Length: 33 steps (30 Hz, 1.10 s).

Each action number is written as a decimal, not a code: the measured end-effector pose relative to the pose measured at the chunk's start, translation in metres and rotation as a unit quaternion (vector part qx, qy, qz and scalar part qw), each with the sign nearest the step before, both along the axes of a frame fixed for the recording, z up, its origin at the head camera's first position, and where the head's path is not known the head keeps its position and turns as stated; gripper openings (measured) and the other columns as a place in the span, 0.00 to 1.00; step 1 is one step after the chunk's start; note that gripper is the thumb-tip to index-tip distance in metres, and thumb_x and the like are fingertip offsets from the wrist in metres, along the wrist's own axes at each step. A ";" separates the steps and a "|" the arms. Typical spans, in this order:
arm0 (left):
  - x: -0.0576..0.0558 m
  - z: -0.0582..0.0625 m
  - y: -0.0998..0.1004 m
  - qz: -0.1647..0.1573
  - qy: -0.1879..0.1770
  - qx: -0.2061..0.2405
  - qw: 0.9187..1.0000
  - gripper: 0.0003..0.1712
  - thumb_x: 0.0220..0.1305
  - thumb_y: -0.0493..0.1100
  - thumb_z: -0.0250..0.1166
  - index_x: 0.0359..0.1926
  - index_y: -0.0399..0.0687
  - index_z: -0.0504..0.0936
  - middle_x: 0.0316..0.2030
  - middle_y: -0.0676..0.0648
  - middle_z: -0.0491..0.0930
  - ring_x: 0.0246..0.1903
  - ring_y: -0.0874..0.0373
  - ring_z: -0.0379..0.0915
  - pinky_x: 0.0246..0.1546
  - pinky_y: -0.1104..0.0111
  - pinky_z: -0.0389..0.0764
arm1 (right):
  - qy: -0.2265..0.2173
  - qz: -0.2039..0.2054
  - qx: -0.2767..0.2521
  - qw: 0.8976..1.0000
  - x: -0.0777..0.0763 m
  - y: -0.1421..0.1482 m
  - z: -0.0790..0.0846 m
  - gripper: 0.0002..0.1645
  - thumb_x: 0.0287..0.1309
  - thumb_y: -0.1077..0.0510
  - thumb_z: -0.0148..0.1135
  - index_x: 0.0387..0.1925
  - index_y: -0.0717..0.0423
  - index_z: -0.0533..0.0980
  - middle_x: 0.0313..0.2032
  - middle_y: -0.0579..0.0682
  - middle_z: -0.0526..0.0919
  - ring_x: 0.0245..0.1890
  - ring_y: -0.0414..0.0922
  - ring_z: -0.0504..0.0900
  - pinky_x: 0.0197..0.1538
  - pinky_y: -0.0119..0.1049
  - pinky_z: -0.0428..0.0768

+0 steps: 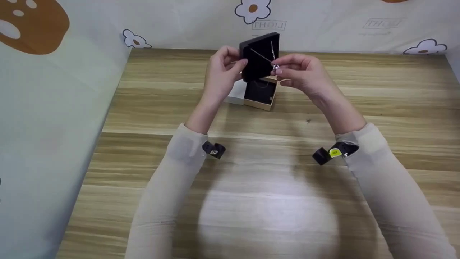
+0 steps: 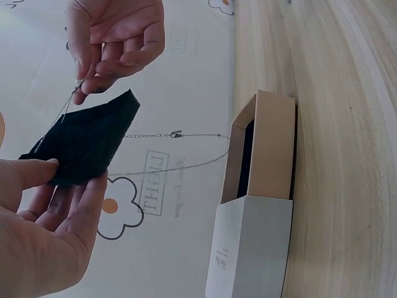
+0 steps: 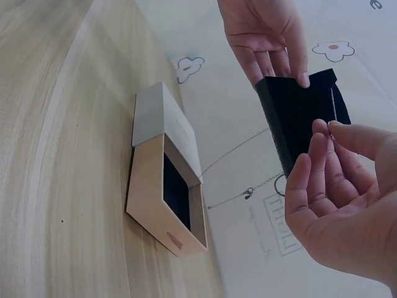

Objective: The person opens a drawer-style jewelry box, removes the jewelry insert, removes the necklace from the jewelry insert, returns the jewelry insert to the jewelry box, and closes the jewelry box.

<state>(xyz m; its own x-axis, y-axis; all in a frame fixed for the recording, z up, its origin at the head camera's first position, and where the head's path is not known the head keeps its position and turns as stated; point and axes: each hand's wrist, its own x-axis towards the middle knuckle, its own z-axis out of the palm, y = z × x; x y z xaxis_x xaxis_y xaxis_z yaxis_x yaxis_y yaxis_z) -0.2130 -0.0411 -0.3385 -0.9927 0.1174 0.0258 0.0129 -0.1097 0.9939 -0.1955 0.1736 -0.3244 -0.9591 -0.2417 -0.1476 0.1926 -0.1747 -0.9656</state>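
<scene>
My left hand (image 1: 223, 72) grips a black velvet jewelry pad (image 1: 260, 57) by its left edge, thumb on the front and fingers behind, holding it tilted above the table. With thumb and fingertips my right hand (image 1: 305, 73) pinches the small shiny pendant of a silver necklace (image 1: 261, 55) at the pad's right edge. The chain runs across the pad's face. Behind the pad, in the left wrist view, the rest of the chain with its clasp (image 2: 176, 134) hangs down to the open gift box (image 2: 273, 149). Its far end is hidden by the box wall.
The box stands on the wooden table (image 1: 273, 172), its tan drawer part-way out of a white sleeve (image 1: 236, 92) with a dark lining inside. A pale cloth with flower prints (image 1: 190, 25) rises behind the table's back edge.
</scene>
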 end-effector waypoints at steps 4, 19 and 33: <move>-0.001 0.000 0.000 0.001 0.001 -0.005 1.000 0.04 0.67 0.29 0.61 0.40 0.38 0.74 0.42 0.40 0.84 0.38 0.57 0.83 0.42 0.64 0.88 | 0.001 -0.003 0.004 1.000 0.000 0.001 0.000 0.09 0.58 0.72 0.65 0.40 0.61 0.83 0.33 0.51 0.89 0.30 0.41 0.84 0.38 0.29 0.85; -0.001 -0.001 -0.001 0.006 0.001 0.002 1.000 0.04 0.67 0.29 0.60 0.41 0.37 0.75 0.45 0.38 0.84 0.40 0.56 0.84 0.43 0.63 0.88 | 0.005 -0.008 0.016 1.000 0.001 0.005 0.000 0.09 0.58 0.71 0.66 0.40 0.61 0.84 0.33 0.51 0.88 0.29 0.40 0.84 0.36 0.27 0.84; -0.003 -0.004 -0.001 0.017 0.004 -0.001 1.000 0.04 0.66 0.28 0.61 0.39 0.38 0.75 0.42 0.40 0.84 0.38 0.59 0.83 0.39 0.67 0.88 | 0.016 -0.005 0.016 1.000 0.001 0.010 -0.001 0.09 0.58 0.70 0.66 0.42 0.62 0.83 0.33 0.50 0.87 0.30 0.40 0.83 0.38 0.28 0.84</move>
<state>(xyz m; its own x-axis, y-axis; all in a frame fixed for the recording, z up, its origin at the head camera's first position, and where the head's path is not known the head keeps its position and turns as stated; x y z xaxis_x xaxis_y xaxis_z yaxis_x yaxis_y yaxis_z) -0.2159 -0.0426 -0.3427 -0.9958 0.0846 0.0339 0.0247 -0.1073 0.9939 -0.1948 0.1838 -0.3251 -0.9657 -0.2277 -0.1246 0.1603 -0.1454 -0.9763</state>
